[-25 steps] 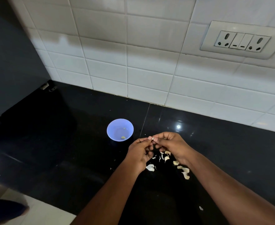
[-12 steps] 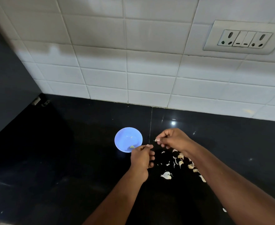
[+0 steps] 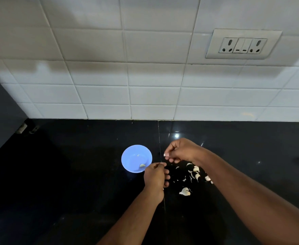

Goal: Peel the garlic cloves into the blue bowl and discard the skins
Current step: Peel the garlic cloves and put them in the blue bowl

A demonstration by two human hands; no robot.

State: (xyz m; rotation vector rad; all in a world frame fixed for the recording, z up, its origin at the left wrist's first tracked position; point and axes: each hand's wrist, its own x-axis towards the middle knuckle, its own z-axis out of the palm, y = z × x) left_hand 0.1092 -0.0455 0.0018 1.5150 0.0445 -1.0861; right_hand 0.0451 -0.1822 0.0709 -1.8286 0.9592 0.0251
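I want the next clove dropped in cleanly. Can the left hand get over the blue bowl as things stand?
Probably yes. The left hand sits right beside the round blue plastic bowl, at its near right rim, and nothing lies between them on the black countertop.

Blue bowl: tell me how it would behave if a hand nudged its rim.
The blue bowl looks like thin plastic holding only a clove or two, so it is probably light. On the glossy black counter it would likely slide easily. Its wide, shallow shape suggests sliding rather than tipping.

Black countertop [image 3: 74, 174], white tiled wall [image 3: 101, 76], double socket plate [image 3: 243, 44] upper right.
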